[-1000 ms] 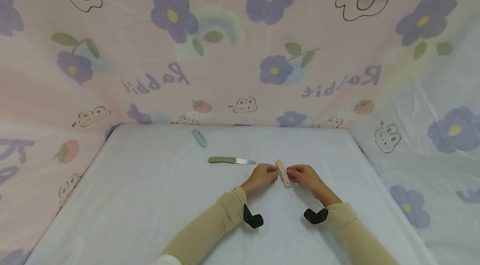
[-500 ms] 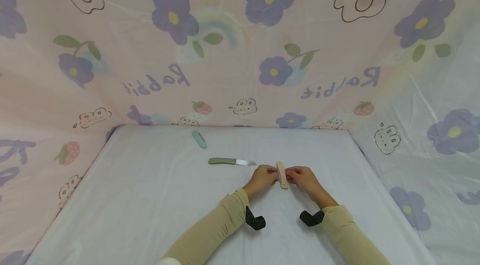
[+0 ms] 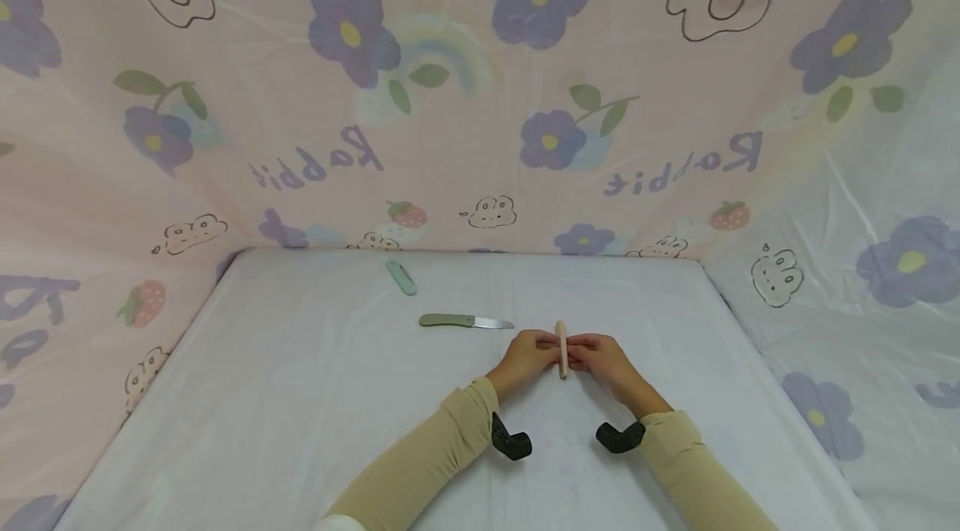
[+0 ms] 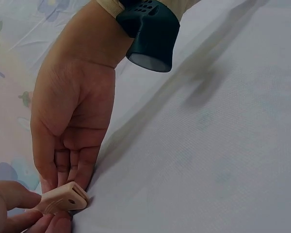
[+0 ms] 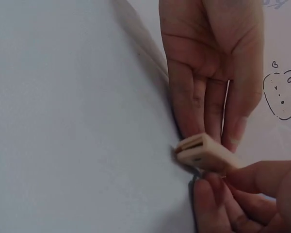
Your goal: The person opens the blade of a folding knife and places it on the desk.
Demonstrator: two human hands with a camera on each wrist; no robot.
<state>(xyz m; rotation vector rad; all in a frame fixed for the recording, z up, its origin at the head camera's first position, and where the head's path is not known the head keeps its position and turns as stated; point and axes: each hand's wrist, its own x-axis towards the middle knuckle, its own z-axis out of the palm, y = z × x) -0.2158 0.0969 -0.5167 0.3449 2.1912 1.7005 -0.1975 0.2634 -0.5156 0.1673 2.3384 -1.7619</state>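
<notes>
Between my two hands is a beige folding knife (image 3: 563, 350), its blade folded into the handle. Seen from the head, it is turned edge-up, a narrow strip pointing away from me. My left hand (image 3: 527, 358) pinches it from the left, and my right hand (image 3: 606, 358) pinches it from the right. In the left wrist view the slotted end of the knife (image 4: 65, 198) shows a small hole, with the left thumb and fingers (image 4: 19, 196) at its side. The right wrist view shows the slot of the knife (image 5: 206, 153) beside the right thumb (image 5: 262, 175).
Left of the hands, an olive-handled folding knife (image 3: 447, 320) lies with its blade out, tip toward the left hand. A mint-green folded knife (image 3: 401, 278) lies farther back on the white-covered table (image 3: 300, 398). Patterned cloth (image 3: 450, 97) hangs behind and at both sides.
The beige knife has turned from showing its broad side to standing edge-up, and points more straight ahead. My right hand has come slightly left. The other knives lie unmoved.
</notes>
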